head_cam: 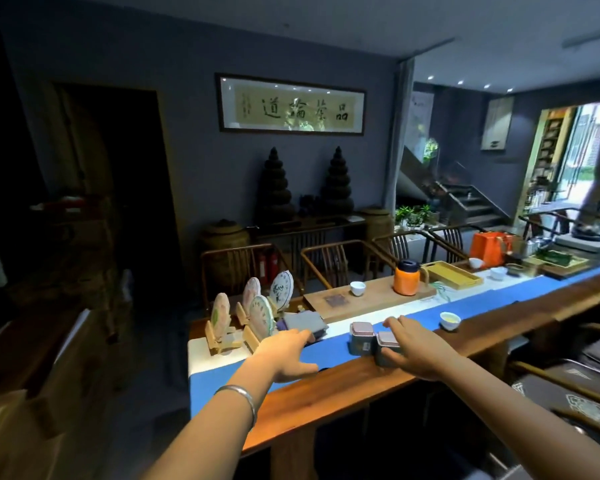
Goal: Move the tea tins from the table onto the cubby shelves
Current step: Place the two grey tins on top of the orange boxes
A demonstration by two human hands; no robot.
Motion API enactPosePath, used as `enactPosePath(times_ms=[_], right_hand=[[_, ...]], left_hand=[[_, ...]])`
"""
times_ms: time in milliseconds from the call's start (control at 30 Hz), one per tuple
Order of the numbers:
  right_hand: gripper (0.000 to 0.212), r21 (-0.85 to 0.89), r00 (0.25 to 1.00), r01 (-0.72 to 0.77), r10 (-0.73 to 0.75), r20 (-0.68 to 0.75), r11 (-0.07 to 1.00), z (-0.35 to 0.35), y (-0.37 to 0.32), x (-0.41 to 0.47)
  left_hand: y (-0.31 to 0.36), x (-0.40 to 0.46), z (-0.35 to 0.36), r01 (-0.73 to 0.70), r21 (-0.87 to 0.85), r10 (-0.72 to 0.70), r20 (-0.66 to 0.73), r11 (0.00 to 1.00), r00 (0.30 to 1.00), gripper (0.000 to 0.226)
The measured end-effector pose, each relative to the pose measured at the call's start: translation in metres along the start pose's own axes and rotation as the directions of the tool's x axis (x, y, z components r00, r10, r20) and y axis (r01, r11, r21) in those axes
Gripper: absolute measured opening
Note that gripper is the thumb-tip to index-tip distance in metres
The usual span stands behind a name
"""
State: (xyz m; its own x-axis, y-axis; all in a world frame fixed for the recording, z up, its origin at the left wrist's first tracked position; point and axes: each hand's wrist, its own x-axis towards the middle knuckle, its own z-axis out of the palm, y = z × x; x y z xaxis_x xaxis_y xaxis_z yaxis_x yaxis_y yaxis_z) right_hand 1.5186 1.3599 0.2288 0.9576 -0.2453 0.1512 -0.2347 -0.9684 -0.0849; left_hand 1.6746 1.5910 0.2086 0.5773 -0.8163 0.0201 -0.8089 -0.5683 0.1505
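My right hand [417, 351] curls around the nearer tea tin [388, 348] for lifting, while my left hand [286, 355] hovers spread beside it over the worktop [361, 386].

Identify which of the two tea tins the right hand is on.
The nearer tea tin, closest to the table edge: the right hand is over it. The farther tea tin stands untouched just beyond it.

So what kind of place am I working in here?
Most likely a tea shop or tea room: round paper-wrapped tea cakes on wooden stands, small white porcelain tea cups on a long wooden table, and framed calligraphy on the wall.
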Motion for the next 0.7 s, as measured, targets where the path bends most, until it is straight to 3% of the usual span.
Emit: enactPosePath(times_ms=[333,467,700], right_hand=[[0.054,0.033,0.989,-0.097,0.093,0.114,0.995,0.059,0.097,0.084],[0.065,0.009,0.977,-0.143,0.14,0.162,0.99,0.091,0.135,0.133],[0.084,-0.038,0.924,-0.276,0.276,0.263,0.96,0.146,0.209,0.208]], left_hand=[[-0.018,0.136,0.05,-0.025,-0.043,0.03,0.132,0.999,0.991,0.058],[-0.037,0.22,0.071,-0.049,-0.09,0.062,0.143,0.995,0.988,0.057],[-0.056,0.356,0.125,-0.101,-0.116,0.124,0.213,0.988,0.969,0.074]])
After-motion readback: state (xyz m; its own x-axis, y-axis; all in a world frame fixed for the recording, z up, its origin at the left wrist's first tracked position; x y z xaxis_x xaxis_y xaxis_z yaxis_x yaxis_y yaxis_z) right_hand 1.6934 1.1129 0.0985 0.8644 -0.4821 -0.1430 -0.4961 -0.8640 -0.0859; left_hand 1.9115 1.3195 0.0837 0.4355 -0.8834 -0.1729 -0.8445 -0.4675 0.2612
